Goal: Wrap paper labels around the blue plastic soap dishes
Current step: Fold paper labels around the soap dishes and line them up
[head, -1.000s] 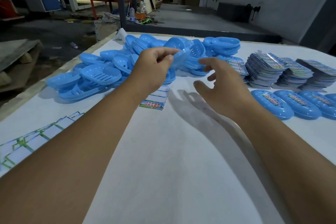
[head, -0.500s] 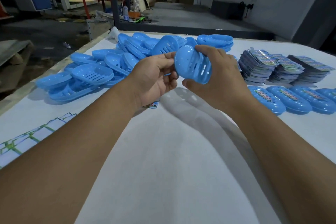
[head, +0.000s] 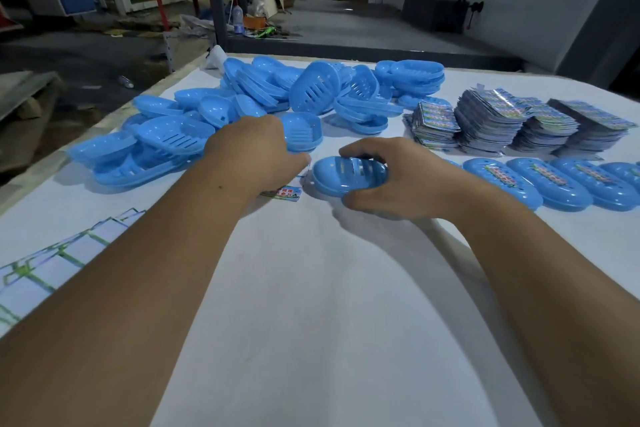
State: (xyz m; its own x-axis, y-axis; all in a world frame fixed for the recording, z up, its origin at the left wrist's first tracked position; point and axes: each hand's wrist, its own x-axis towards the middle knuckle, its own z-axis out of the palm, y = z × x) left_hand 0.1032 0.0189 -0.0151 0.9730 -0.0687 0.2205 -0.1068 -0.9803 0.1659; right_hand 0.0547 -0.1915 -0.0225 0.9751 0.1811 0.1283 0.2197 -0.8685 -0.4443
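My right hand (head: 408,180) grips a blue slotted soap dish (head: 343,178) from its right end and holds it down on the white table (head: 311,305). Just left of the dish lies a paper label (head: 284,192), printed end showing. My left hand (head: 252,152) lies over that label with its fingers curled down; the fingertips are hidden, so I cannot tell whether they pinch it. A loose pile of bare blue dishes (head: 311,94) spreads behind both hands.
Stacks of printed labels (head: 502,118) stand at the back right. A row of dishes with labels round them (head: 550,180) lies right of my right hand. Flat white sheets (head: 52,260) lie at the table's left edge, with the factory floor beyond.
Both hands came down from mid-air to the table. My right hand carried the dish down and laid it flat. My left hand let go of the dish and moved onto the label.
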